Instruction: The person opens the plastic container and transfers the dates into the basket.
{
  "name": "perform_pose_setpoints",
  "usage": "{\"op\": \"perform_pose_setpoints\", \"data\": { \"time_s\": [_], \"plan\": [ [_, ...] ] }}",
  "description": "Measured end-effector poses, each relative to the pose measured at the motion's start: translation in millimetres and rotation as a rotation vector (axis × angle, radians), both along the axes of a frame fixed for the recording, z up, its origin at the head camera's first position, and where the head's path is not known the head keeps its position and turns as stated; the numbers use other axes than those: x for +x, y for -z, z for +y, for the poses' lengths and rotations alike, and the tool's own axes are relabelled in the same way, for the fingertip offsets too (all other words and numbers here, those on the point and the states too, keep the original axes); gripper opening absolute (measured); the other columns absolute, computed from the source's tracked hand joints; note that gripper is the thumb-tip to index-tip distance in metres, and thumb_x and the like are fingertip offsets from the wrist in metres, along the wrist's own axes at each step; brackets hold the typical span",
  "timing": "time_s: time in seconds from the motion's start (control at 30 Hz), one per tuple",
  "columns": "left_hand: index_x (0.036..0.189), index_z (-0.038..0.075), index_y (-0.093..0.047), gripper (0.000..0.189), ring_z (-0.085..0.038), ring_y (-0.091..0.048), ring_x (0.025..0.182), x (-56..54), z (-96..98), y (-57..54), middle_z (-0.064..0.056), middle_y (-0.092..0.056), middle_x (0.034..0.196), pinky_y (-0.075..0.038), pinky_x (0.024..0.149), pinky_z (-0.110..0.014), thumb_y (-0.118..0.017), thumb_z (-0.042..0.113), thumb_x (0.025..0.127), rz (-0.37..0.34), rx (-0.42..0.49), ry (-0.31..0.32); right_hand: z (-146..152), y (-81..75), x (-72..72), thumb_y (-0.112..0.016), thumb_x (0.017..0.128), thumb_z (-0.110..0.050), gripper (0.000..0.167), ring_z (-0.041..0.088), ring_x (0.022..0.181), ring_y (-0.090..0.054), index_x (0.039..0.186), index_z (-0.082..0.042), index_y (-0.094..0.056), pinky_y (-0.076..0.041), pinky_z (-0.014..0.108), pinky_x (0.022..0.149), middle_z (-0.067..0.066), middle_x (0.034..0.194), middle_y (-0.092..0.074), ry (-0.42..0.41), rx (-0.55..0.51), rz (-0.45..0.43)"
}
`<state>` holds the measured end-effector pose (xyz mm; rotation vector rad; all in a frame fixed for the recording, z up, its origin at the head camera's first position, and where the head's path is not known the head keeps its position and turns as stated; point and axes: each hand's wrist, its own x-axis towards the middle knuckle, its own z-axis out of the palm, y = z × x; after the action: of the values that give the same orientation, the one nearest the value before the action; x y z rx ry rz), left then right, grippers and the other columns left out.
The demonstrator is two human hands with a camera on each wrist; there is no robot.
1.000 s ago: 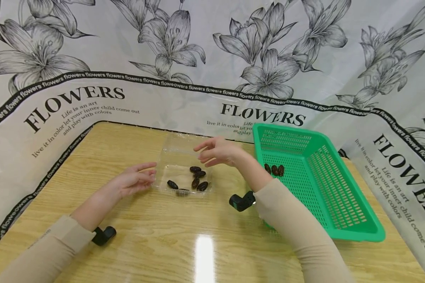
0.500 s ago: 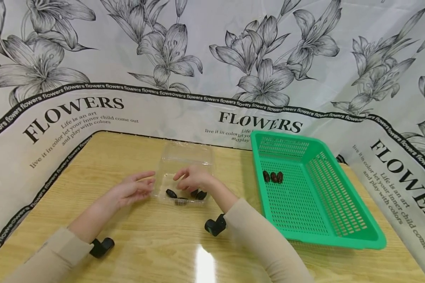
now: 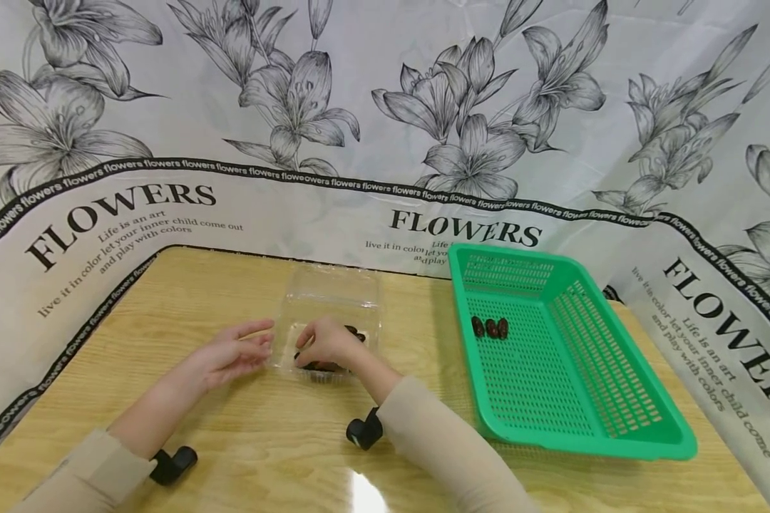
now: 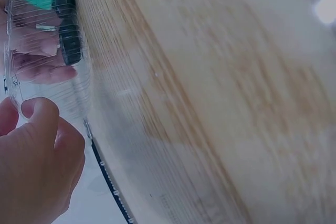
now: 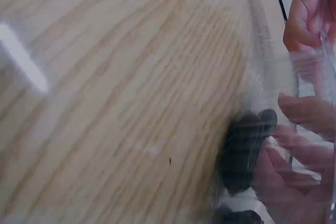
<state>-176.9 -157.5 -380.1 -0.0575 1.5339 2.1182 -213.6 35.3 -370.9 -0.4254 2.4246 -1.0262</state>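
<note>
A clear plastic clamshell box (image 3: 367, 349) stands on the table with its lid (image 3: 334, 286) folded back. Dark dates (image 3: 358, 333) lie inside, partly covered by my right hand. My left hand (image 3: 237, 353) is at the box's left edge; in the left wrist view its curled fingers (image 4: 44, 119) meet that edge. Inside the box, my right hand (image 3: 329, 342) pinches a date (image 5: 269, 121) by the left wall, seen blurred through the plastic in the right wrist view. A larger-looking date (image 5: 241, 153) lies closer to that camera.
A green plastic basket (image 3: 616, 447) stands on the right, with 3 dates (image 3: 491, 328) near its left wall. Wood-grained table (image 3: 257, 442) lies under everything. A flower-printed cloth (image 3: 334, 206) hangs behind, and black camera mounts (image 3: 366, 429) hang under both wrists.
My right hand has come from above the box's right side, down and left to the date at its left. My left hand has stayed at the edge. The head view has tilted slightly.
</note>
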Motion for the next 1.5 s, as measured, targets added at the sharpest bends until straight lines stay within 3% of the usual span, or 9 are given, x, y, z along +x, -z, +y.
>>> {"op": "perform_pose_setpoints", "data": {
  "time_s": [0.23,0.43,0.8,1.0,1.2,1.37,1.5],
  "plan": [
    [0.148,-0.002,-0.006,0.071,-0.006,-0.048,0.089,3.7,-0.9,2.5,-0.018,-0.022,0.138,-0.045,0.069,-0.021,-0.047,-0.011,0.09,-0.014,0.007,-0.006,-11,5.3,6.5,-0.074,0.076,-0.003,0.011,0.01,0.061,-0.054,0.086,-0.006,-0.072,-0.044,0.022,0.054,-0.001,0.076,-0.063,-0.079,0.13,0.171],
    [0.148,0.0,-0.007,0.074,-0.005,-0.049,0.085,2.7,-1.4,0.5,-0.013,-0.031,0.129,-0.045,0.069,-0.021,-0.05,-0.011,0.089,-0.023,0.032,-0.017,-12,3.1,4.7,-0.072,0.076,-0.004,0.012,0.01,0.065,-0.056,0.088,-0.008,-0.072,-0.045,0.022,0.057,-0.001,0.079,-0.065,-0.105,0.162,0.219],
    [0.148,-0.001,-0.007,0.073,-0.006,-0.05,0.086,1.5,0.1,-1.4,-0.012,-0.031,0.128,-0.044,0.07,-0.022,-0.05,-0.009,0.09,-0.027,0.037,-0.014,0,-8.7,-1.9,-0.066,0.083,-0.004,0.019,0.018,0.066,-0.06,0.102,-0.004,-0.068,-0.05,0.029,0.061,0.005,0.088,-0.063,-0.007,-0.015,0.016],
    [0.148,-0.001,-0.006,0.072,-0.006,-0.049,0.085,1.2,-0.9,-1.5,-0.013,-0.03,0.128,-0.044,0.07,-0.022,-0.047,-0.01,0.09,-0.031,0.038,-0.013,4,-17.6,-7.7,-0.062,0.085,0.001,0.023,0.02,0.077,-0.061,0.108,0.003,-0.066,-0.053,0.033,0.07,0.011,0.095,-0.063,0.037,-0.147,-0.082],
    [0.148,-0.001,-0.006,0.071,-0.006,-0.049,0.085,0.0,0.1,-1.5,-0.016,-0.023,0.137,-0.044,0.069,-0.022,-0.046,-0.01,0.091,-0.019,0.026,-0.004,10,-37.7,-14.3,-0.06,0.087,0.001,0.028,0.019,0.079,-0.06,0.115,0.005,-0.061,-0.053,0.033,0.075,0.014,0.103,-0.061,0.041,-0.222,-0.151],
    [0.148,-0.001,-0.007,0.077,-0.007,-0.05,0.085,-0.9,-1.3,0.2,-0.012,-0.032,0.126,-0.045,0.07,-0.021,-0.054,-0.01,0.088,-0.028,0.055,-0.005,18,-56.9,-20.6,-0.057,0.089,0.002,0.033,0.015,0.072,-0.057,0.121,0.006,-0.057,-0.051,0.037,0.082,0.015,0.106,-0.059,0.066,-0.284,-0.193],
    [0.148,-0.002,-0.007,0.081,-0.008,-0.052,0.086,-0.9,-2.8,1.9,-0.009,-0.036,0.119,-0.045,0.072,-0.021,-0.058,-0.009,0.086,-0.029,0.067,-0.003,27,-69.9,-24.9,-0.057,0.088,0.005,0.032,0.015,0.068,-0.057,0.12,0.007,-0.058,-0.052,0.034,0.078,0.014,0.102,-0.06,0.099,-0.338,-0.197]
  ]
}}
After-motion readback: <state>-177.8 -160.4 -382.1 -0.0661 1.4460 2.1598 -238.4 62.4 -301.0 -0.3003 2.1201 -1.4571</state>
